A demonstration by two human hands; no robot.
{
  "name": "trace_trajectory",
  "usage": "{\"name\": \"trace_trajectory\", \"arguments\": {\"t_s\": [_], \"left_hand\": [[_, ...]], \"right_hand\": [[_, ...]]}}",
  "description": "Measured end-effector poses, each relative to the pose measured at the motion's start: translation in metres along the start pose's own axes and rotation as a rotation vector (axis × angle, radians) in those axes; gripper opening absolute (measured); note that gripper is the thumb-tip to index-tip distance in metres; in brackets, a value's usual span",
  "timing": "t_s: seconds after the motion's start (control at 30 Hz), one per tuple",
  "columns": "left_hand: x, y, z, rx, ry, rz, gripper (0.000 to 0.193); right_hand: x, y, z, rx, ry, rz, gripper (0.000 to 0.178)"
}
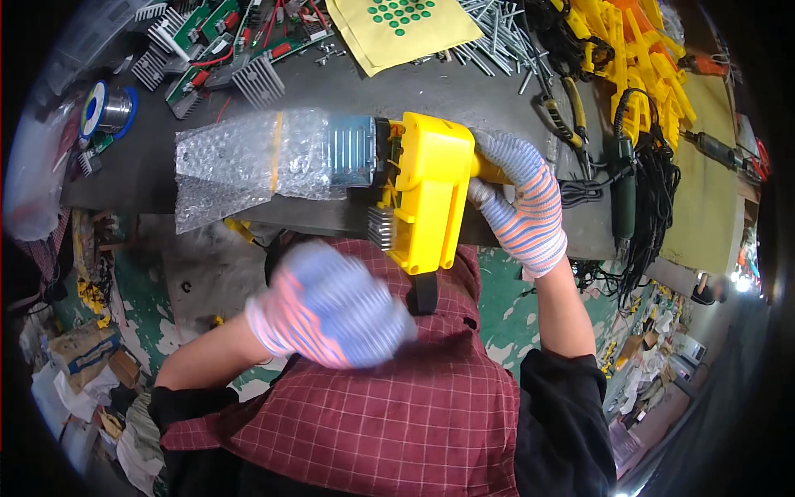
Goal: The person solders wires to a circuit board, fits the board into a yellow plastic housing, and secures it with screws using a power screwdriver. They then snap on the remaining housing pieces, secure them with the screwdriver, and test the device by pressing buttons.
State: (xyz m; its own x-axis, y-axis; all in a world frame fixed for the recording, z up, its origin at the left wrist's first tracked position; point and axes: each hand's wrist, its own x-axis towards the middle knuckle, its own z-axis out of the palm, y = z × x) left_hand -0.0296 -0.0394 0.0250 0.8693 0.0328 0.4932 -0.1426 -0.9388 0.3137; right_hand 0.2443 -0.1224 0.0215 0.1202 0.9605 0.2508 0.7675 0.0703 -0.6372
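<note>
A yellow plastic tool housing [435,186] lies at the bench's near edge, its inner side facing left. My right hand [523,199], in a striped knit glove, is closed round the housing's narrow yellow neck on the right. A ribbed metal heat sink [380,228] sits at the housing's left side, and a black piece [425,294] hangs below it. To its left, a clear bluish ribbed motor-like part [354,151] shows out of bubble wrap [228,157] with a tan band round it. My left hand [335,306], gloved too, hovers over my checked apron; motion smears its fingers.
Circuit boards with heat sinks [258,81] and a solder spool [116,109] lie at the left. Farther back are yellow paper [397,33] and long metal screws [501,37]. Pliers [571,116], black cables [650,207] and yellow plastic parts [642,66] crowd the right.
</note>
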Motion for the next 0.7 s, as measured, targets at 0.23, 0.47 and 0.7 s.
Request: {"name": "trace_trajectory", "arguments": {"t_s": [0.23,0.47,0.7], "left_hand": [[-0.002,-0.045,0.027,0.219,0.184,-0.338,0.045],[0.013,-0.027,0.027,0.134,0.222,-0.514,0.070],[0.004,-0.031,0.040,0.296,0.197,-0.424,0.073]], "right_hand": [[0.011,0.001,0.002,-0.055,-0.020,-0.040,0.047],[0.014,0.009,-0.001,-0.066,-0.064,-0.053,0.046],[0.019,-0.003,-0.001,-0.019,-0.053,-0.003,0.044]]}}
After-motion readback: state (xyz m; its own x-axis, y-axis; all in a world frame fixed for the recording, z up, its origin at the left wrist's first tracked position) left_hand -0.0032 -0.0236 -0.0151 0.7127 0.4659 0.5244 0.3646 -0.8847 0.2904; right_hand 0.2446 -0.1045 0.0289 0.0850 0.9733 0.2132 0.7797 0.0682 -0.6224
